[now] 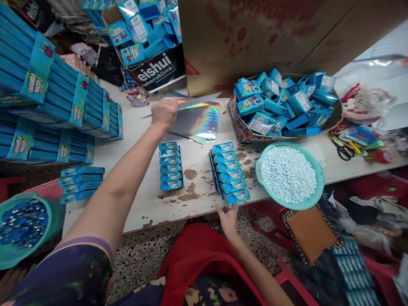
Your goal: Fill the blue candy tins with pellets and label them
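My left hand is reached out over a stack of shiny holographic sheets at the back of the table. Its fingers are closed on a thin sheet, smeared by motion, that slants above the stack. Nearer to me lies a row of small blue candy boxes. A second, slightly slanted row of blue candy boxes lies to its right. At the front end of that row is my right hand, fingers apart, fingertips touching or very close to the last box.
A turquoise bowl of pale candies stands at the right edge. Behind it, an open carton holds many blue boxes. Tall stacks of blue boxes rise at left. Scissors lie far right; a tub of blue-wrapped pieces sits lower left.
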The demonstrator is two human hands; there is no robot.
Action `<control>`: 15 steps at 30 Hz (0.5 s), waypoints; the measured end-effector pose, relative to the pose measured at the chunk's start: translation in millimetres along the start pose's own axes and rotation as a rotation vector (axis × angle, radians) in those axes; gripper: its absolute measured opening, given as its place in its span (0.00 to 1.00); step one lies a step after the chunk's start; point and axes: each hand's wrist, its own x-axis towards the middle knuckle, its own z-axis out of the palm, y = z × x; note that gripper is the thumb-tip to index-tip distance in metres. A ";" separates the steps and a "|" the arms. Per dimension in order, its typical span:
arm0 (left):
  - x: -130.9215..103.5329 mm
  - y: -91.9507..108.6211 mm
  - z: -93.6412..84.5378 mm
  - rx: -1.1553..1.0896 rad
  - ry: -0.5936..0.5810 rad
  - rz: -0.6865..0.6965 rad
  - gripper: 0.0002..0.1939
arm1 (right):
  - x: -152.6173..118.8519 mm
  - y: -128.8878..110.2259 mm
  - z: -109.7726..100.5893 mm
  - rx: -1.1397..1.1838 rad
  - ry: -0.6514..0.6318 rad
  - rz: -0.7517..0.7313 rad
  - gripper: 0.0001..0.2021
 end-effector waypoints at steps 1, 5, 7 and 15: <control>-19.1 5.4 -22.2 0.080 0.059 0.043 0.22 | -14.9 -4.3 -8.5 0.037 -0.095 0.024 0.31; -166.0 54.1 -66.6 0.156 0.234 0.223 0.22 | -55.0 -58.2 -37.2 0.389 -0.585 -0.084 0.47; -253.8 91.9 -54.7 0.003 0.174 0.441 0.15 | -58.6 -93.2 -44.0 0.543 -0.585 -0.153 0.54; -344.7 134.5 -24.4 -0.645 0.271 0.064 0.23 | -36.2 -101.2 -120.1 0.689 -0.410 0.082 0.22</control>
